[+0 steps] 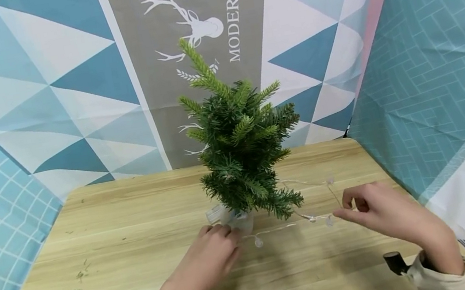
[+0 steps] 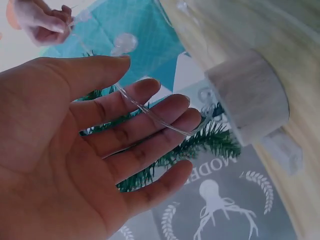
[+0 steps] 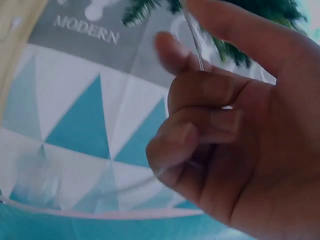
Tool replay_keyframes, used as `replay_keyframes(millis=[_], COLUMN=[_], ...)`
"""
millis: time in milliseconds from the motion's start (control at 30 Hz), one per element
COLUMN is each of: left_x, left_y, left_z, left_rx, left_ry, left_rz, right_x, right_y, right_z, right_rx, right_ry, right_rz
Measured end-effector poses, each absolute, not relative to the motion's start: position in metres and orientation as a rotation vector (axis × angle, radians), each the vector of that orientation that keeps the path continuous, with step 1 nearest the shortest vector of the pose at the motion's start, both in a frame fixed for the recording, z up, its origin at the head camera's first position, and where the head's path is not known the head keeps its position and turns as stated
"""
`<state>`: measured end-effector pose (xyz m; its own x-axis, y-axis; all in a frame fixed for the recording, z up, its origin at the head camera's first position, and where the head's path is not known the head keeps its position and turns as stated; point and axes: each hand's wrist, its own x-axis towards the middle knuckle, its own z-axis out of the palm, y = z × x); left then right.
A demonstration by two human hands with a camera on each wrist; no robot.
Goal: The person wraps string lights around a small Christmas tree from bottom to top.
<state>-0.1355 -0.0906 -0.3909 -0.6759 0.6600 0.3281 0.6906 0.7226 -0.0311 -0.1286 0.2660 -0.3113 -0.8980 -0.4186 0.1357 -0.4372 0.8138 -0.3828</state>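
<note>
A small artificial Christmas tree [image 1: 242,148] stands on a pale round base [image 2: 250,100]. A string of lights [image 1: 273,230], thin wire with clear round bulbs, runs along the tabletop in front of the tree and loops behind it on the right. My left hand [image 1: 214,249] is beside the base, pinching the wire, which crosses its fairly straight fingers [image 2: 145,120] in the left wrist view. Over on the right, my right hand [image 1: 376,206] grips the wire with curled fingers [image 3: 200,95]. One bulb [image 2: 125,42] shows beyond the left thumb.
A small clear box [image 1: 215,213] lies beside the base on the wooden table [image 1: 133,211]. Fallen green needles [image 1: 80,274] dot its left side. Patterned cloth [image 1: 82,87] hangs behind, with blue cloth [image 1: 437,56] at the right.
</note>
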Motion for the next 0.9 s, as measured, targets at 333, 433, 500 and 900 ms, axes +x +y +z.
replay_keyframes(millis=[333, 433, 500, 900], left_x=[-0.124, -0.127, -0.133, -0.159], left_y=[-0.079, -0.077, -0.079, -0.093], left_z=[-0.388, -0.388, -0.387, -0.390], left_rx=[-1.177, -1.181, -1.157, -0.831], left_ry=[-2.504, -2.470, -2.429, -2.239], left_rz=[-0.178, -0.209, -0.254, -0.462], right_x=[-0.136, -0.140, -0.142, -0.146], right_y=[0.287, 0.290, 0.292, 0.305], right_z=[-0.308, -0.311, -0.313, -0.307], right_rx=[1.129, 1.184, 1.169, 0.839], right_ry=[-2.478, -2.275, -2.190, -2.451], right_rz=[1.367, 1.592, 1.672, 1.354])
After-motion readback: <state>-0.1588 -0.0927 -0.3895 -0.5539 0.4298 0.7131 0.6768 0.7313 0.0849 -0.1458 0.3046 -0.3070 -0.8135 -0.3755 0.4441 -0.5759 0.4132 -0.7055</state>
